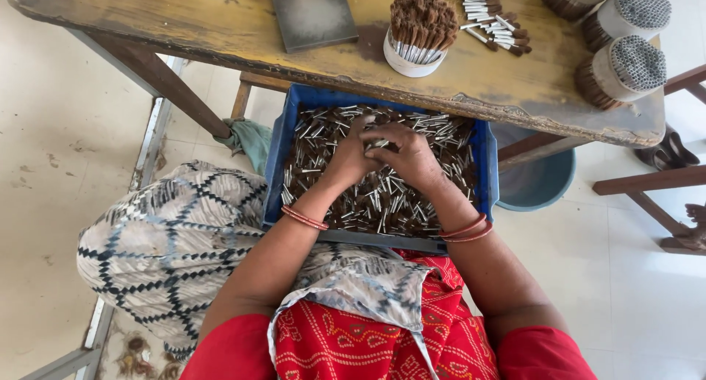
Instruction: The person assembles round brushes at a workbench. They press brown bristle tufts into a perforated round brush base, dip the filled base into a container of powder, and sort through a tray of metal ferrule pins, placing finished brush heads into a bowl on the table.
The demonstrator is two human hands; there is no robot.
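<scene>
Your left hand (347,159) and right hand (409,158) meeting over blue plastic crate (485,167), fingers curling closed, pinching few thin silver-and-brown sticks (379,143) between them. Sticks lying crosswise directly beneath both hands, equally near. Upright bundle in white cup (418,33) sitting beyond hands.

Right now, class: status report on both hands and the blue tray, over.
Left hand and right hand together, gathering small silver-and-brown sticks. Blue plastic tray on lap. Nothing blocking.
</scene>
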